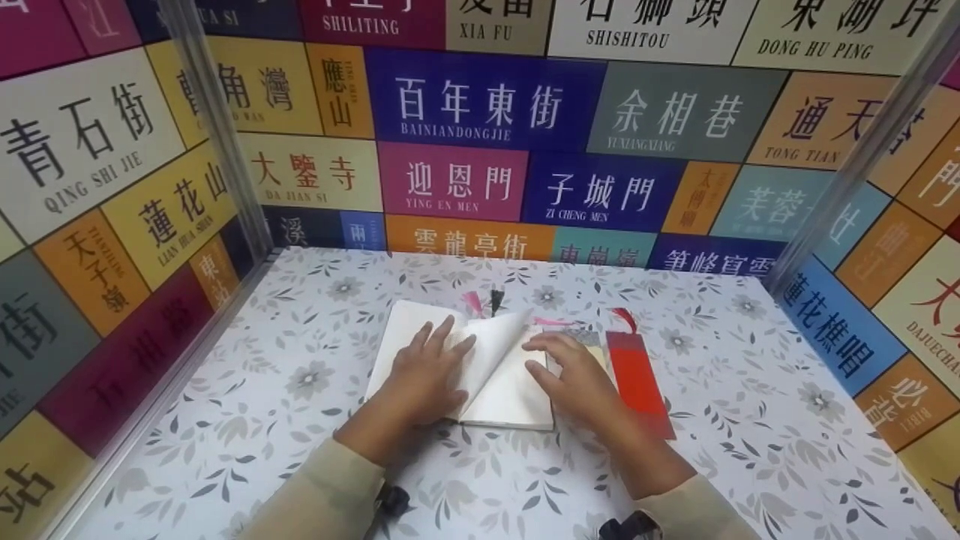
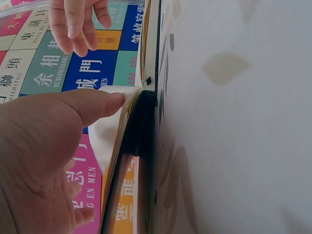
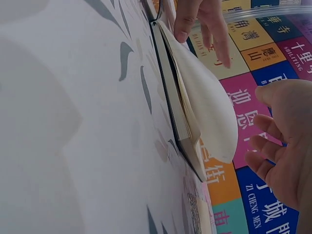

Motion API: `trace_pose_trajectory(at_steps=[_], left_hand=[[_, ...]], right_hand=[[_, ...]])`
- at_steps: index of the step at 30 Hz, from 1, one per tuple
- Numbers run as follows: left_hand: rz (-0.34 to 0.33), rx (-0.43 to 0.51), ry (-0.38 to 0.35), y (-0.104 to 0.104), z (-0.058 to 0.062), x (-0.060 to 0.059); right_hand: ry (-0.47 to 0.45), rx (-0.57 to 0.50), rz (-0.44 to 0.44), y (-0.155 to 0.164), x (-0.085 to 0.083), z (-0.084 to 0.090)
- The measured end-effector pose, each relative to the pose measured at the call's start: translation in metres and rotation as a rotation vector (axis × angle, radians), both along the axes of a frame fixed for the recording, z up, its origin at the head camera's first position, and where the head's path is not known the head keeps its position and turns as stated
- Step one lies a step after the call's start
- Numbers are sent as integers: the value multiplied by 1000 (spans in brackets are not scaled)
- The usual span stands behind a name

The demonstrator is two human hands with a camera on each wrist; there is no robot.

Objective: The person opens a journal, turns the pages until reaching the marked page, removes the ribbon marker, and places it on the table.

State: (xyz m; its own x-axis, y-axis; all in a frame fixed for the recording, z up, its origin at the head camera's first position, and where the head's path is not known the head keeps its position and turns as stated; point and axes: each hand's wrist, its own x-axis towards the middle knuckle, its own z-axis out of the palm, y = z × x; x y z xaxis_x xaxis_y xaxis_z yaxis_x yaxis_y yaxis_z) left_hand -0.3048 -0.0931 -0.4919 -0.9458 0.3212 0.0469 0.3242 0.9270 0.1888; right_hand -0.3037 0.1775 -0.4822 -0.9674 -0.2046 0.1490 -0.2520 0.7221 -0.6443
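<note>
An open notebook (image 1: 510, 401) with blank cream pages and a dark cover lies on the table. My left hand (image 1: 427, 371) rests on its left page with fingers spread, and the left wrist view has the thumb (image 2: 105, 105) near the spine. One page (image 1: 491, 349) stands half-turned between the two sides; it curves away from the block in the right wrist view. Over the outer edge of the right page is my right hand (image 1: 574, 375), its fingers loosely bent and holding nothing. In the right wrist view, this hand (image 3: 287, 141) is apart from the curved page (image 3: 214, 107).
Right of the notebook lies a red bookmark (image 1: 641, 386) with a red tassel (image 1: 626, 320). A greyish and yellow card (image 1: 587, 337) is partly hidden behind my right hand. Pink (image 1: 472, 301) and black tassels (image 1: 496, 300) stick out beyond the notebook's top. Sign-covered panels (image 1: 480, 105) enclose the floral-patterned table (image 1: 300, 465).
</note>
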Motion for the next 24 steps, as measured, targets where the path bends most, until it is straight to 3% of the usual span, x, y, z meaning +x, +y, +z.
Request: trace_pose_trajectory(at_steps=[4, 10, 18, 24], left_hand=[[-72, 29, -35, 0, 1, 3], [-139, 79, -65, 0, 2, 7], [-142, 74, -67, 0, 2, 8], [-118, 54, -75, 0, 0, 6]], right_hand=[[-32, 25, 21, 2, -2, -2], [-108, 49, 144, 5, -2, -5], [-136, 130, 251, 13, -3, -3], [-225, 228, 322, 25, -4, 0]])
